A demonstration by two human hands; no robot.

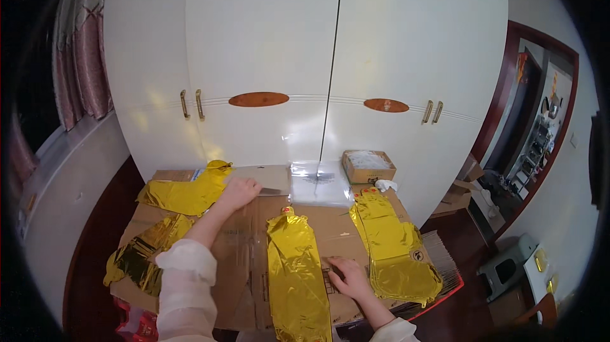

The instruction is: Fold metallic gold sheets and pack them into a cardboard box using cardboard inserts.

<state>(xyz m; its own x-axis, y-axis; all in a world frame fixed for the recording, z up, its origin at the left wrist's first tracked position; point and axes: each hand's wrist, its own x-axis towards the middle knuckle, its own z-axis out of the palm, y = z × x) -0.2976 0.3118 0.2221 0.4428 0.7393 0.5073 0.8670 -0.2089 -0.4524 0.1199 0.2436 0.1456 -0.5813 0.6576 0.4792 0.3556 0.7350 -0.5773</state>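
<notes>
Two hands either side of the middle gold foil piece.
The right hand, just right of it, has a released, loosely curled grip; the left hand, beyond it leftward, is at a pale flat sheet, whether grasping I cannot tell. Clear plastic bags lie past its far end, other gold foil pieces on both sides.

Gold foil on cardboard, right hand beside — left hand beyond
</notes>
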